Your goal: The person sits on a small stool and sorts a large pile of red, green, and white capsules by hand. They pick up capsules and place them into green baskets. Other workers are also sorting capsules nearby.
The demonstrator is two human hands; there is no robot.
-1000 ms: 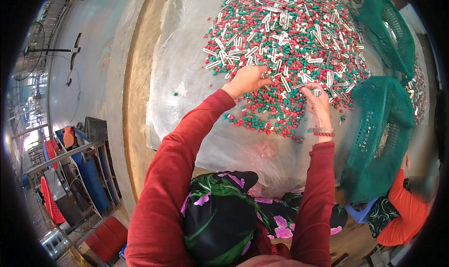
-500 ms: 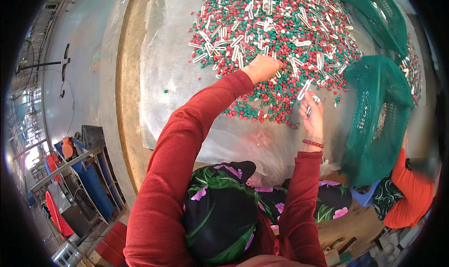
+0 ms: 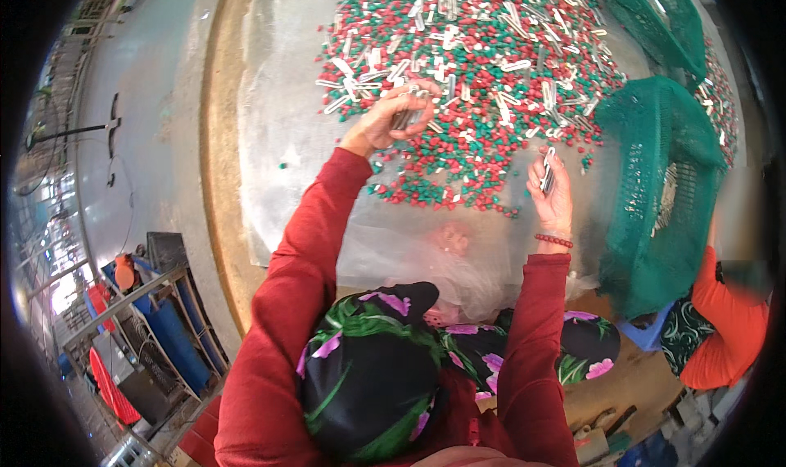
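Observation:
A wide heap of small red, green and white pellets (image 3: 458, 152) is spread over a sheet-covered table. Oblong silver-white pieces (image 3: 516, 65), some looking slotted, lie scattered among them. At the heap's left side my left hand (image 3: 391, 119) is curled round several such pieces, held just above the pellets. My right hand (image 3: 553, 197) is at the heap's near right edge. Its fingers pinch a few of the same oblong pieces (image 3: 548, 172), which point upward. Their exact kind cannot be told.
To the right stands a green mesh-covered basket (image 3: 634, 213), with another green mesh basket (image 3: 647, 17) behind it. A co-worker's orange sleeve (image 3: 729, 336) shows at the far right. Clear plastic sheet (image 3: 368, 246) lies along the near table side. A wooden edge (image 3: 214, 139) runs down the left.
My left hand has moved left from mid-heap and turned, showing silver pieces in its grip. My right hand has shifted slightly, its held pieces now gathered upright.

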